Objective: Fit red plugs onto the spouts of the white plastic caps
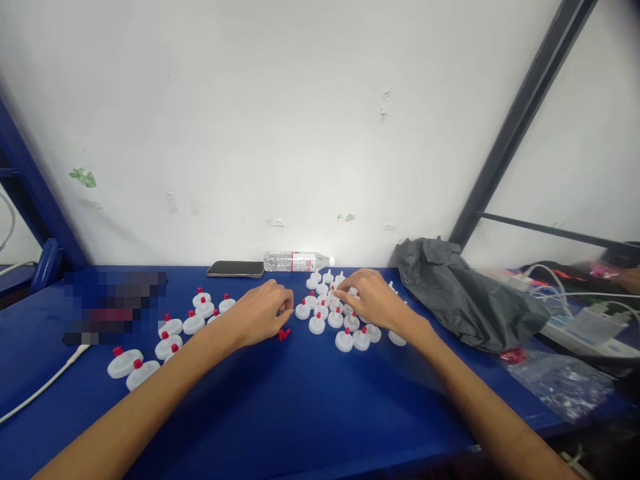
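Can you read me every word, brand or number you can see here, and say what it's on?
Nothing can be read with certainty.
Bottle label: has red and white print, too small and blurred to read.
White caps with red tips: no lettering visible.
Pixelated item at left: any text is hidden.
Power strip at right: too blurred to tell.

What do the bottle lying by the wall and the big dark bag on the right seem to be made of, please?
The bottle looks like clear, glossy plastic, going by its see-through ribbed wall. The dark bag seems to be thin plastic film with a dull sheen, judging by its crumpled folds, though coated fabric is possible.
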Tool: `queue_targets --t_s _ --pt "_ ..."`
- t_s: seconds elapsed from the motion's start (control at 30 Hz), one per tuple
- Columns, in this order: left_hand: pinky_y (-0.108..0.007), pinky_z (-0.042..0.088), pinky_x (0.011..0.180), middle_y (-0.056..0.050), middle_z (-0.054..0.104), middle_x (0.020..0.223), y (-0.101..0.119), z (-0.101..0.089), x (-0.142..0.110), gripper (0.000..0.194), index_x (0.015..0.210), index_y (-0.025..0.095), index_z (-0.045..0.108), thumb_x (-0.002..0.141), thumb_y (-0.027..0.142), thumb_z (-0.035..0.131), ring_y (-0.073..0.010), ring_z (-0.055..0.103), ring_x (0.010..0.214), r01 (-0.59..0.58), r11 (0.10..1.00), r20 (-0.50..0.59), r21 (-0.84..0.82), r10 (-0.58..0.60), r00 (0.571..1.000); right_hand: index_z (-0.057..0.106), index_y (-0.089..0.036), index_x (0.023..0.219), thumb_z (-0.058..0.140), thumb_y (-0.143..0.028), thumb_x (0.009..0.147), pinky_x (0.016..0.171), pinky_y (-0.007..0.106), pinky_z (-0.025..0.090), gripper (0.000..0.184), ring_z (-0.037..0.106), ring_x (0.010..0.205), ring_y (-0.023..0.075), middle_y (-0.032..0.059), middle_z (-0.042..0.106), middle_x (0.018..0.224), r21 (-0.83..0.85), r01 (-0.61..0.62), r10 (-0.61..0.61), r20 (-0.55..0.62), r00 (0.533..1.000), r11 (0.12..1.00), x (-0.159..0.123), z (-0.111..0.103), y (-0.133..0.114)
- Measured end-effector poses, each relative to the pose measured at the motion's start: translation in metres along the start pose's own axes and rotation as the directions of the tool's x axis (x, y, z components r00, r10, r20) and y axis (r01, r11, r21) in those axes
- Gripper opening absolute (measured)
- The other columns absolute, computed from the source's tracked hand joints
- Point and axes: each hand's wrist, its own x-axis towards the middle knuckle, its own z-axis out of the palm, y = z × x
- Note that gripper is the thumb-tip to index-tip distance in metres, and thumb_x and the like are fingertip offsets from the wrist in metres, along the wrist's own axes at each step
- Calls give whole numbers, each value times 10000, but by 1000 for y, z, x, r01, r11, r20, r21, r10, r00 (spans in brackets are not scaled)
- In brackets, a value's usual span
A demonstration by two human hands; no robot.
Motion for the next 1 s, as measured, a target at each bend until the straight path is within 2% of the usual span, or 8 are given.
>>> queue_targets --t_s 0.1,0.17,0.27,0.4,0.53,0.63,1.0 --pt "-328 387 700 -54 645 832 1 -1 1 179 834 222 630 912 276 478 -234 567 821 -6 999 -21 34 7 1000 751 -233 832 684 -349 894 906 448 453 147 672 913 282 55 753 814 -12 -22 23 64 998 1000 0 3 2" --pt "-324 391 700 -57 644 853 0 0 1 194 860 219 634 924 261 456 -225 577 805 -14 998 -30 66 16 999 742 -227 839 706 -291 872 905 446 455 80 672 928 281 52 757 851 -8 -31 31 81 996 999 -1 3 2" --pt "-331 409 728 -72 657 900 2 2 2 208 910 214 653 933 252 449 -229 599 832 -32 997 -51 76 36 998 695 -221 914 625 -268 928 846 396 479 86 682 888 245 39 752 915 44 -44 42 35 998 998 -1 -2 -3" --pt "-342 438 783 -80 684 952 9 1 3 235 1006 211 680 955 294 467 -232 618 878 -40 999 -125 -9 38 991 599 -216 1050 493 -262 1002 696 323 498 125 672 760 185 37 728 996 180 -39 41 -8 999 983 -1 -8 -14" --pt "-327 456 784 -58 704 1002 17 3 3 231 1031 221 685 971 323 486 -204 614 879 -77 989 -209 -127 49 977 605 -216 1076 544 -227 984 837 346 510 111 647 971 209 50 697 1060 213 133 -121 -68 990 968 -2 -2 -26" --pt "-309 470 768 -30 728 1013 20 7 3 197 1008 224 684 968 311 512 -181 620 845 -132 973 -239 -189 85 967 621 -217 1085 610 -220 950 903 360 502 135 614 1036 216 50 682 1087 216 211 -189 -117 975 953 -3 4 -34" --pt "-254 506 676 -8 768 965 31 3 2 170 971 219 726 936 310 586 -138 653 730 -159 940 -366 -303 40 930 647 -215 1054 624 -206 936 880 365 518 121 633 971 207 48 707 1034 223 206 -160 -205 965 953 -3 5 -39"
